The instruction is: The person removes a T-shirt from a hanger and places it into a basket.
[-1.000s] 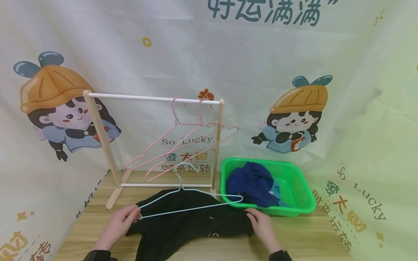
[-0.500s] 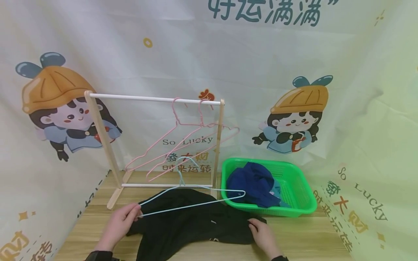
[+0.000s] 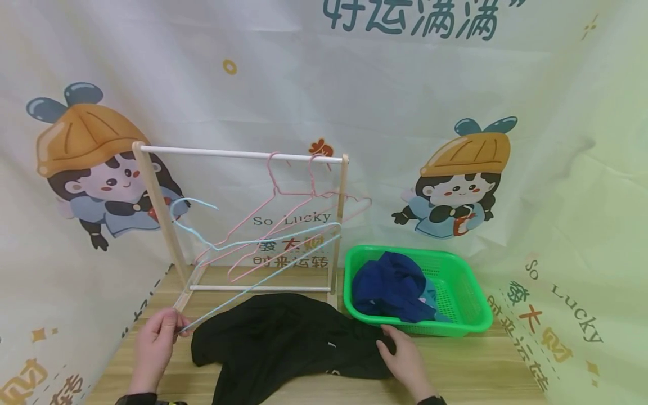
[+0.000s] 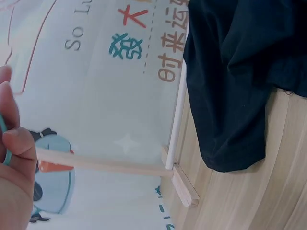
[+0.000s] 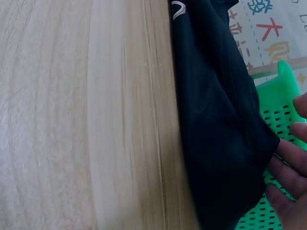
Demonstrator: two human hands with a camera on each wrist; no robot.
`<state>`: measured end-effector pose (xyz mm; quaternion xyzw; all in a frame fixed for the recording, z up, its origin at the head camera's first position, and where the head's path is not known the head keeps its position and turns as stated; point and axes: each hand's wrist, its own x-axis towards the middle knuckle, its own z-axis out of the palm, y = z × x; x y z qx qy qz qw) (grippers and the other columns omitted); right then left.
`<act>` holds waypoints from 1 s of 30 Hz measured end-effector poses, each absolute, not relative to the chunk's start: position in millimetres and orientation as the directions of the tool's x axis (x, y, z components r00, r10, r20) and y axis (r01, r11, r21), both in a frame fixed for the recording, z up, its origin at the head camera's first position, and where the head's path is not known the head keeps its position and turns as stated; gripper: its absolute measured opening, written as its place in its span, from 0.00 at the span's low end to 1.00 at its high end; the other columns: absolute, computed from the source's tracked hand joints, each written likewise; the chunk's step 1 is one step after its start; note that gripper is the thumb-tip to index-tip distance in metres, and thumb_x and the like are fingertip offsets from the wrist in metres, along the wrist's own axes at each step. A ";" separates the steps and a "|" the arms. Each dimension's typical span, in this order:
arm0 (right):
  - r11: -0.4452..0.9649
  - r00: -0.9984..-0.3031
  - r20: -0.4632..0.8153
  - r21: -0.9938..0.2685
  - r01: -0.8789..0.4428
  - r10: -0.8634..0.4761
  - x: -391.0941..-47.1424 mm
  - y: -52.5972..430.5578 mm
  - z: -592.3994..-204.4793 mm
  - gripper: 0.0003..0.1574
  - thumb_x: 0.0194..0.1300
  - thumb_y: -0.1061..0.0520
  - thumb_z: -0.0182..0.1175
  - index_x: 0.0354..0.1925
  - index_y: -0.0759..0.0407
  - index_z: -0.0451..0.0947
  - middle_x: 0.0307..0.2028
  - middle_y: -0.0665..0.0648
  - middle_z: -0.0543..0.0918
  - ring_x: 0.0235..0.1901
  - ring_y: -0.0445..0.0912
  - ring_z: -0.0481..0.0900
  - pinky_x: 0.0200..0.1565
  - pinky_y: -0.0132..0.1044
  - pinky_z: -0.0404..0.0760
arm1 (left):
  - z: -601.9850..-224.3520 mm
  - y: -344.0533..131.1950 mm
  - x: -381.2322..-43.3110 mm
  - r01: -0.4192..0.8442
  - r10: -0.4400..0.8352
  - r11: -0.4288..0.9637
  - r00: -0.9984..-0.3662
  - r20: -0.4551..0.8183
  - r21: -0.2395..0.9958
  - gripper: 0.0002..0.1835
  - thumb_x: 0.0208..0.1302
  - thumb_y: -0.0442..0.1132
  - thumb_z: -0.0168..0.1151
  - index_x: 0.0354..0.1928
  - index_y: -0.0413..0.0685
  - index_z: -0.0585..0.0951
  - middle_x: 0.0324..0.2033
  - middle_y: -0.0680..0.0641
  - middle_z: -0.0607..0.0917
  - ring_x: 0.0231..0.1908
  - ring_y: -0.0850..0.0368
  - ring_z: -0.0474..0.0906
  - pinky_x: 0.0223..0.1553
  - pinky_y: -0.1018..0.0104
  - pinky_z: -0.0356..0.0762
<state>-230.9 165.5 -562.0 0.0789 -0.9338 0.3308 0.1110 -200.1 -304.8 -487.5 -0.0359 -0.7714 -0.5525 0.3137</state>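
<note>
My left hand [image 3: 158, 340] pinches one end of a light blue clothes hanger [image 3: 217, 248], which is raised and tilted, its hook towards the left rack post. In the left wrist view, only a short piece of the hanger [image 4: 7, 156] shows between the fingers. A black garment [image 3: 283, 332] lies bunched on the table between my hands; its kind is unclear. At its right end rests my right hand [image 3: 402, 354], thumb and fingers apart. The right wrist view shows those fingers [image 5: 288, 175] loosely extended against the edge of the black cloth [image 5: 220, 124].
Behind the garment stands a small wooden rack with a white rail [image 3: 212, 152]. Two pink hangers [image 3: 248, 215] hang towards its right end. A green basket [image 3: 473, 292] at the right contains dark blue clothing [image 3: 387, 284]. A printed backdrop encloses the wooden table [image 3: 471, 371].
My left hand has moved left and swung the hanger up off the garment, its far end rising. My right hand has loosened its hold on the garment's right end.
</note>
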 end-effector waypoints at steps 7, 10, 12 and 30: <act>0.783 -0.931 0.350 -0.548 -0.293 -0.103 -229.9 159.5 -557.4 0.20 0.66 0.57 0.65 0.55 0.64 0.80 0.51 0.61 0.83 0.53 0.59 0.79 0.55 0.54 0.75 | -487.6 -325.5 -195.3 0.249 -0.476 0.366 -0.778 0.410 0.897 0.19 0.78 0.31 0.45 0.24 0.31 0.72 0.20 0.59 0.81 0.19 0.68 0.76 0.24 0.78 0.71; 0.790 -0.909 0.401 -0.518 -0.328 -0.115 -229.8 157.4 -556.9 0.20 0.65 0.57 0.65 0.54 0.62 0.80 0.50 0.59 0.84 0.52 0.57 0.79 0.54 0.53 0.76 | -488.7 -332.8 -193.4 0.207 -0.567 0.348 -0.730 0.381 0.914 0.20 0.77 0.33 0.47 0.25 0.30 0.74 0.18 0.61 0.81 0.18 0.69 0.76 0.23 0.79 0.72; 0.790 -0.898 0.422 -0.504 -0.349 -0.128 -229.0 155.4 -555.6 0.20 0.64 0.57 0.66 0.54 0.62 0.81 0.50 0.58 0.84 0.52 0.56 0.80 0.53 0.52 0.76 | -489.6 -338.2 -192.7 0.190 -0.629 0.334 -0.685 0.368 0.923 0.20 0.77 0.34 0.47 0.26 0.30 0.75 0.17 0.62 0.80 0.17 0.70 0.75 0.23 0.80 0.72; 0.750 -0.777 0.581 -0.394 -0.531 -0.244 -229.5 129.7 -566.5 0.20 0.57 0.60 0.71 0.50 0.60 0.83 0.46 0.55 0.86 0.48 0.51 0.82 0.50 0.48 0.78 | -453.1 -348.7 -207.4 0.042 -0.590 0.630 -0.624 0.513 0.776 0.14 0.77 0.42 0.50 0.41 0.37 0.78 0.24 0.63 0.80 0.21 0.83 0.69 0.22 0.79 0.64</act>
